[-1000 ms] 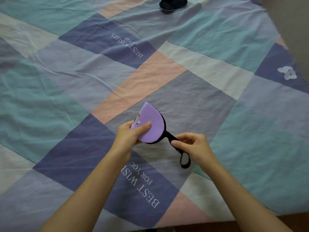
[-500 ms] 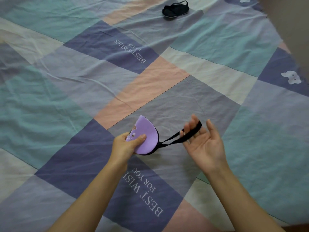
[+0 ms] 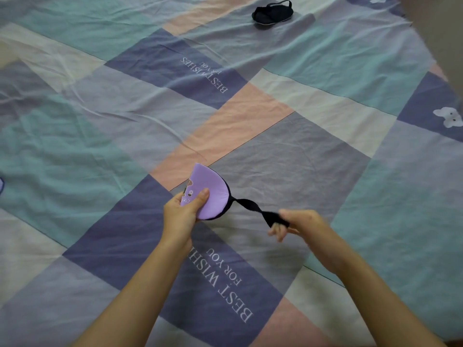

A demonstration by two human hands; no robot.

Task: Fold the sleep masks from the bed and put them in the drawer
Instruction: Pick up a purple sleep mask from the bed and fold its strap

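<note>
Head view: left hand (image 3: 184, 212) pinches the folded purple mask (image 3: 213, 194), thumb on top, held above the bed (image 3: 100, 146). Right hand (image 3: 299, 222) closed around the black strap (image 3: 253, 206), pulled taut and twisted, right of the purple mask. Black mask (image 3: 272, 11) lies flat, far beyond the purple mask, well apart.

Purple sleep mask (image 3: 213, 196) showing smooth matt padded fabric, its black strap (image 3: 253, 207) looking like soft woven elastic, patchwork bedsheet (image 3: 300, 151) beneath lying matt, creased cotton-like cloth, black sleep mask (image 3: 271, 12) beyond appearing dull fabric
</note>
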